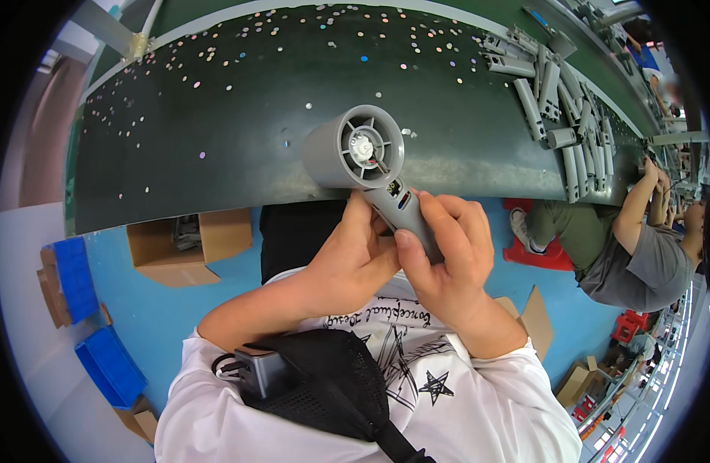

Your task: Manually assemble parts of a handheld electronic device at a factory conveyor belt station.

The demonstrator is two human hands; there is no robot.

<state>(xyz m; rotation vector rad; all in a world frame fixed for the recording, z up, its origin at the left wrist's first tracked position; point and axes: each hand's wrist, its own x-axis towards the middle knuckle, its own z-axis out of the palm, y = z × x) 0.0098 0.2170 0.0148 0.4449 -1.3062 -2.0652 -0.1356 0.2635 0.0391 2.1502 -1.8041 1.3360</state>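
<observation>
Both my hands hold a grey handheld fan (318, 154) just over the table's near edge. Its round, open-ended head points away from the handle, with spokes and a white hub inside. On the handle (399, 210), near the neck, a small opening shows parts within. My left hand (347, 258) grips the neck and underside of the handle, its fingertips partly hidden behind it. Wrapped round the handle's lower part is my right hand (457, 251), thumb lying along the front.
Small round pale and coloured dots lie scattered over the dark green table (239, 147). Grey handle-shaped housings (552, 89) are piled at the far right. Below stand a cardboard box (170, 258) and blue bins (110, 366). A co-worker (640, 262) sits at the right.
</observation>
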